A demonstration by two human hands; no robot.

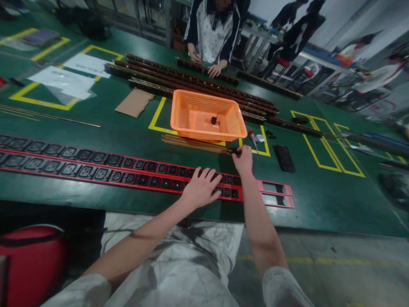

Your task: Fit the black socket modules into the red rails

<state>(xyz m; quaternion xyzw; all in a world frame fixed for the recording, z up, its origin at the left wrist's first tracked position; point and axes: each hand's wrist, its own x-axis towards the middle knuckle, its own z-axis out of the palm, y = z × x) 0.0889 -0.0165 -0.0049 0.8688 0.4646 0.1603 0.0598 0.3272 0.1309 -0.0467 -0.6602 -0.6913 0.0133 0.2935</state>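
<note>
Two red strips (147,172) lie beneath splayed left grip (201,187) — right grip (243,160) beyond, closure unclear.

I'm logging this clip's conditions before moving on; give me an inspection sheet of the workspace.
Surface: green tabletop with yellow tape outlines.
Work items: two red strips with black sockets; bundle of thin brown rods; orange perforated plastic basket holding a small black block.
Clutter: brown cardboard, white paper sheets, flat black rectangular object.
Grip: left hand spread over the strips; right hand at a small dark piece, hold unclear.
Cables: nothing clearly seen.
Surroundings: person opposite, hands at a dark strip.
</note>
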